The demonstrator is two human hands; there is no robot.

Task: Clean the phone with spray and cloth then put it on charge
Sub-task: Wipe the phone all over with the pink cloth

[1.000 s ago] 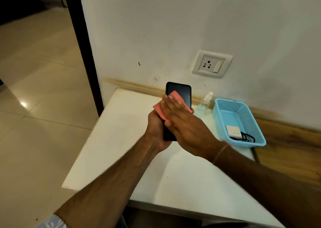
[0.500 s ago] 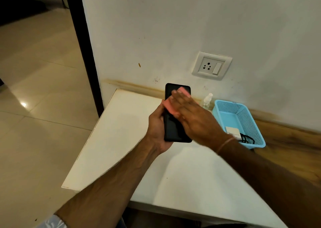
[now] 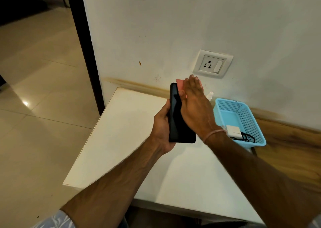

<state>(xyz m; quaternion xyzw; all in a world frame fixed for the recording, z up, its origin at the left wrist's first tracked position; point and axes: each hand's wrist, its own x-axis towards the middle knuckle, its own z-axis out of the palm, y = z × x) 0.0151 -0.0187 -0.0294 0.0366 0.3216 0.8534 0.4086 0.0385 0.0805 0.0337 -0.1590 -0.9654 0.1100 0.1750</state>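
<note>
At nine o'clock in the view lies the tiled floor, with a dark door frame rising toward eleven o'clock. The white bench fills the middle and lower part, its far edge against the wall. Above it the left hand is clamped on the lower half of the phone, which is held off the bench, nearly upright, its dark face turned toward three o'clock. The pink cloth lies against the phone's top end, at twelve o'clock from the left hand. The right hand presses the cloth there with straight fingers, palm flat toward the phone. The two hands are together, one on each side of the phone. At two o'clock from the phone, just behind the right hand, the cap of the spray bottle shows; its body is hidden. The wall socket sits above it at twelve o'clock. At three o'clock the blue basket stands on the bench, holding a white charger and a black cable.
</note>
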